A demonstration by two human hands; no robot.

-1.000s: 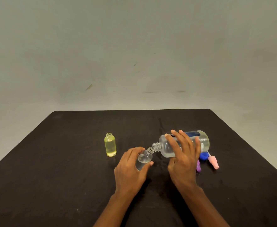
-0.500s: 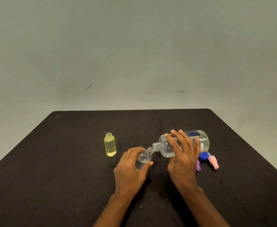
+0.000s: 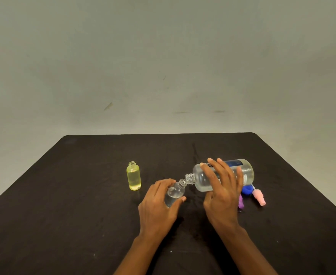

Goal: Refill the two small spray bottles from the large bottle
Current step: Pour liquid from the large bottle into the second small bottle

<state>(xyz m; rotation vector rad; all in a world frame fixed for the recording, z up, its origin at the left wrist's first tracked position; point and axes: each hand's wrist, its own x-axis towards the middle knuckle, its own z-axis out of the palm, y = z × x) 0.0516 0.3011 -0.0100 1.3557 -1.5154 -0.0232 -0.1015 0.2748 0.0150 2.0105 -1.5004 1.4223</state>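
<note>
The left hand [image 3: 159,207] curls its fingers and thumb round the small clear plastic bottle [image 3: 175,193], holding it tilted with its open threaded neck pointing up and to the right. The mouth of the large clear plastic bottle [image 3: 246,171], which has a dark blue label, meets that neck. The right hand [image 3: 222,195] grips this bottle across its body, fingers spread over the top, and holds it nearly on its side. Left of the left hand's grip, near but apart, the small yellow-tinted bottle [image 3: 133,176] stands upright and uncapped on the black table [image 3: 64,215]. Just right of the right hand's grip lie a round blue cap [image 3: 247,189], a pink spray head [image 3: 259,197] and a purple piece [image 3: 241,202], the last partly hidden by the hand.
</note>
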